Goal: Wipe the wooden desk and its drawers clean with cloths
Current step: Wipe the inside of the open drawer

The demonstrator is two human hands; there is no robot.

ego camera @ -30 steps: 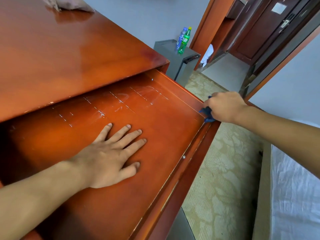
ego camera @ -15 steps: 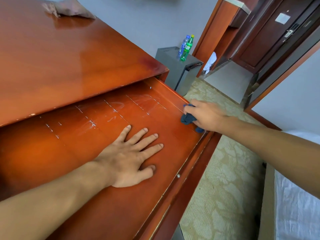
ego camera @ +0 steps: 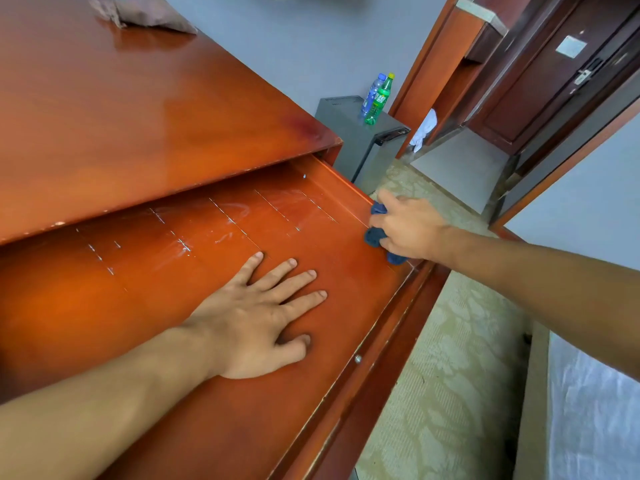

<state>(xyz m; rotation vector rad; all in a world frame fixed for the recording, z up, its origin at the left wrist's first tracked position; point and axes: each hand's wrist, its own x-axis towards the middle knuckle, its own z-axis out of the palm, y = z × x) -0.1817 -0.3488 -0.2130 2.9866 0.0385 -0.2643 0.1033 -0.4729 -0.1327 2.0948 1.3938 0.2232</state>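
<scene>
Head view: left hand (ego camera: 258, 317) flat, fingers spread, pressing on floor of pulled-out drawer (ego camera: 346, 268) beneath wooden desk (ego camera: 145, 126). Right hand (ego camera: 410, 228) bunched round dark blue cloth (ego camera: 375, 235) at drawer's right wall; fingers mostly hidden, cloth largely covered. Second cloth (ego camera: 145, 12) on desktop, cropped by top edge.

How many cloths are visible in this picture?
2. A blue cloth is gripped by the right hand at the drawer's right side. A brownish cloth lies on the far desk top. Others may be out of view.
</scene>
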